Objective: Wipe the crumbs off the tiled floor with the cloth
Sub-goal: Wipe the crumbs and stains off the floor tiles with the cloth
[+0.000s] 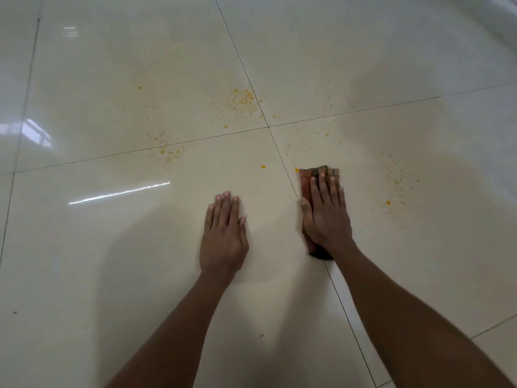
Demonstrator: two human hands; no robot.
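Note:
A folded brown and orange checked cloth (319, 173) lies flat on the glossy cream tiled floor (112, 247). My right hand (326, 214) presses down on it with straight fingers, covering most of it. My left hand (223, 233) rests flat on the bare tile to the left, fingers straight, holding nothing. Yellow-orange crumbs are scattered ahead: a dense patch (242, 100) near the tile joint, a smaller patch (169, 151) to the left, fine specks (397, 180) to the right, and single crumbs (263, 166) just beyond the cloth.
Dark grout lines cross at a joint (268, 126) ahead of my hands. Bright light reflections (120, 193) streak the tile at left. A white surface edge shows at the top right corner (503, 7).

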